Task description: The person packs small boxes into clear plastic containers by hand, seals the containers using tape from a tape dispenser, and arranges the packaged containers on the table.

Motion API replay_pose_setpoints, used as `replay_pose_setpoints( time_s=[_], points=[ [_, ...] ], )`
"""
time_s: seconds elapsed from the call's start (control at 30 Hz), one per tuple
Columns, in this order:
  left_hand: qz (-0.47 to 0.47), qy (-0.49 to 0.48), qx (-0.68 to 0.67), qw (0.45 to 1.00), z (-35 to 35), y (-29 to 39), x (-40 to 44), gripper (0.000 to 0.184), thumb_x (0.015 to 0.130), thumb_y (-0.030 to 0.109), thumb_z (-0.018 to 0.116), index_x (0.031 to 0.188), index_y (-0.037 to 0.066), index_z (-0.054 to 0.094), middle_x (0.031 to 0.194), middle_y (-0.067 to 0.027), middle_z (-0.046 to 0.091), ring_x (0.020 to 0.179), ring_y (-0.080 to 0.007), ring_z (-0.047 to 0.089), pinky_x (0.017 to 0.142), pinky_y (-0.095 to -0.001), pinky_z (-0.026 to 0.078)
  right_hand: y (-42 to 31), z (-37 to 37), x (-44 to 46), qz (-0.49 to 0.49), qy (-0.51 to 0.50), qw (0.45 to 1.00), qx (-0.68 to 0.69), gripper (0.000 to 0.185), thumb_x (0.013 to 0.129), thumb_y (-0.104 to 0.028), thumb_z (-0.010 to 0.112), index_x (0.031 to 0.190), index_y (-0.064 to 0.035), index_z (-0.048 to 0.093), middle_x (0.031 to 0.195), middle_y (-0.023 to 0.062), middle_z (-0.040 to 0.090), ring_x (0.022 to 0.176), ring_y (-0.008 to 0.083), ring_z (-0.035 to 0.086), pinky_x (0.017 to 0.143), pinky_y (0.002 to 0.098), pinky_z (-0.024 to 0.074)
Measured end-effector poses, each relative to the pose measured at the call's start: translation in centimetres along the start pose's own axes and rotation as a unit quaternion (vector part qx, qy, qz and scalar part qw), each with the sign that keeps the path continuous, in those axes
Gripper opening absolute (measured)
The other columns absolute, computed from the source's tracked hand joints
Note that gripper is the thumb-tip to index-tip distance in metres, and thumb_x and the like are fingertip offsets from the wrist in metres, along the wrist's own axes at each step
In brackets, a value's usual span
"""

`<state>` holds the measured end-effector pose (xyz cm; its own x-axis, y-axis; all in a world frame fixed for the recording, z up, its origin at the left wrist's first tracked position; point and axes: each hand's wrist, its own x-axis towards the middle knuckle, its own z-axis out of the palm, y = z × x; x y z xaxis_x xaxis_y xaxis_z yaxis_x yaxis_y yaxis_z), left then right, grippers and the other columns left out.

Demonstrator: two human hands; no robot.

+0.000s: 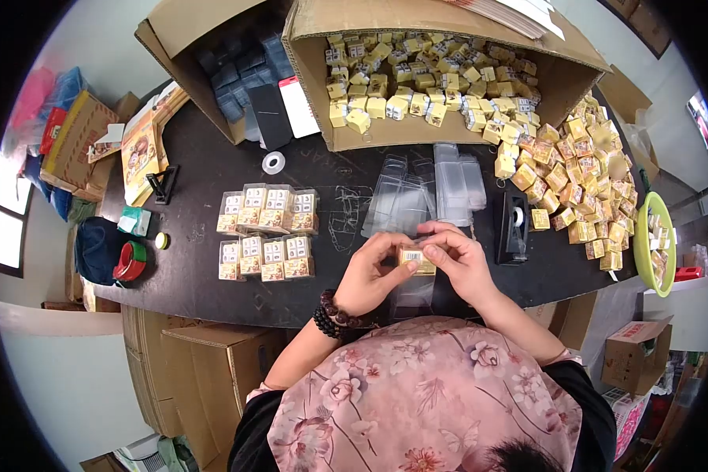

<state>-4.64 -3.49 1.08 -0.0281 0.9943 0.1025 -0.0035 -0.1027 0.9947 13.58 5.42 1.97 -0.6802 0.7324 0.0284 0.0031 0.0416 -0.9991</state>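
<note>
Near the table's front edge, my left hand point(376, 271) and my right hand point(458, 263) both grip a small yellow box point(414, 256) with a barcode on it, thumbs on its top face. A clear plastic strip point(413, 293) lies just below the hands. Beyond them are flat clear plastic sleeves point(399, 197) and a second stack of sleeves point(458, 181). Left of my hands, packed boxes point(266, 211) in clear cases stand in two groups. A black tape dispenser point(514, 228) is to the right, beside a single small box point(540, 219).
A large carton point(309, 86) of small yellow boxes stands at the back, with a heap of boxes point(582, 177) spilling right. Another carton point(212, 98) holds dark packets. A tape roll point(273, 163), phone-like slabs, a green basket point(646, 244) and a red-green roll point(130, 261) are around.
</note>
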Motion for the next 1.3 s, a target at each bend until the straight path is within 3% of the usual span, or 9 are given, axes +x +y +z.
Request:
replay_pose_setpoints(
  time_s=[0.07,0.2,0.27,0.47,0.77,0.9,1.1,1.17,1.3],
  points=[
    [0.032,-0.003,0.044,0.999,0.5,0.5,0.0,0.037,0.090,0.005,0.067,0.122,0.001,0.050,0.115,-0.0093,0.054,0.100,-0.0122,0.059,0.079,-0.0264,0.053,-0.6,0.4,0.0,-0.053,0.020,0.998,0.008,0.020,0.093,-0.010,0.065,0.107,0.0008,0.055,0.120,0.0127,0.057,0.102,0.0093,0.058,0.084,0.0250,0.0499],
    [0.023,0.102,-0.110,0.988,2.1,1.1,0.3,0.049,0.085,0.002,0.070,0.122,0.002,0.038,0.118,-0.0115,0.054,0.100,-0.0135,0.060,0.077,-0.0273,0.055,-0.2,0.6,-0.3,-0.074,0.069,0.985,0.142,0.014,0.093,-0.010,0.065,0.096,-0.0004,0.054,0.117,0.0126,0.059,0.102,0.0090,0.057,0.084,0.0257,0.0500],
    [0.021,0.122,-0.160,0.979,2.2,1.1,0.3,0.053,0.084,0.000,0.071,0.121,0.002,0.034,0.118,-0.0122,0.054,0.101,-0.0143,0.061,0.076,-0.0276,0.055,-0.5,-0.7,0.1,-0.037,0.003,0.992,0.122,0.014,0.092,-0.005,0.065,0.088,-0.0020,0.052,0.112,0.0115,0.061,0.101,0.0090,0.058,0.084,0.0254,0.0504],
    [0.057,0.030,0.088,0.994,2.2,0.5,0.2,0.055,0.083,-0.005,0.070,0.124,0.004,0.036,0.124,-0.0118,0.050,0.111,-0.0174,0.058,0.082,-0.0286,0.055,-0.7,-1.5,0.1,0.000,-0.013,0.994,0.106,0.011,0.090,-0.002,0.067,0.100,0.0012,0.062,0.099,0.0041,0.064,0.087,0.0061,0.060,0.076,0.0205,0.0496],
    [0.080,-0.046,0.179,0.979,2.3,0.8,0.7,0.063,0.081,-0.002,0.074,0.130,0.002,0.036,0.127,-0.0121,0.051,0.112,-0.0195,0.057,0.085,-0.0308,0.053,1.4,-2.5,-1.6,0.042,0.048,0.988,0.140,0.009,0.090,-0.004,0.067,0.098,0.0014,0.068,0.098,0.0037,0.068,0.077,0.0032,0.059,0.070,0.0186,0.0477],
    [0.026,-0.031,0.008,0.999,2.8,0.4,1.1,0.052,0.085,-0.003,0.068,0.129,0.002,0.043,0.126,-0.0101,0.055,0.109,-0.0172,0.059,0.082,-0.0278,0.053,1.0,-3.0,-2.1,0.021,0.033,0.989,0.144,0.009,0.090,-0.003,0.066,0.097,0.0017,0.069,0.100,0.0054,0.065,0.086,0.0077,0.061,0.077,0.0218,0.0482],
    [0.023,-0.034,-0.018,0.999,5.3,-1.0,2.3,0.028,0.089,-0.001,0.064,0.116,0.001,0.056,0.121,-0.0082,0.051,0.103,-0.0137,0.058,0.082,-0.0259,0.054,1.6,-2.1,-4.2,-0.069,0.152,0.986,-0.029,0.012,0.090,-0.001,0.065,0.102,0.0012,0.068,0.103,0.0084,0.062,0.096,0.0123,0.060,0.081,0.0236,0.0489],
    [0.017,-0.054,-0.012,0.998,6.1,-1.7,2.6,0.029,0.089,-0.001,0.064,0.116,0.002,0.056,0.121,-0.0082,0.051,0.102,-0.0133,0.058,0.082,-0.0261,0.054,1.7,-3.1,-4.8,-0.040,0.159,0.986,-0.013,0.009,0.092,-0.002,0.064,0.098,0.0013,0.068,0.096,0.0035,0.062,0.081,0.0070,0.058,0.070,0.0206,0.0476],
    [0.002,-0.105,-0.035,0.994,8.0,-1.8,3.8,0.034,0.088,-0.001,0.065,0.120,0.003,0.055,0.121,-0.0084,0.050,0.101,-0.0139,0.058,0.082,-0.0265,0.054,1.8,-5.5,-6.4,0.033,0.169,0.975,0.138,0.011,0.094,-0.007,0.063,0.098,0.0023,0.067,0.098,0.0055,0.064,0.085,0.0066,0.058,0.073,0.0217,0.0473]
  ],
)
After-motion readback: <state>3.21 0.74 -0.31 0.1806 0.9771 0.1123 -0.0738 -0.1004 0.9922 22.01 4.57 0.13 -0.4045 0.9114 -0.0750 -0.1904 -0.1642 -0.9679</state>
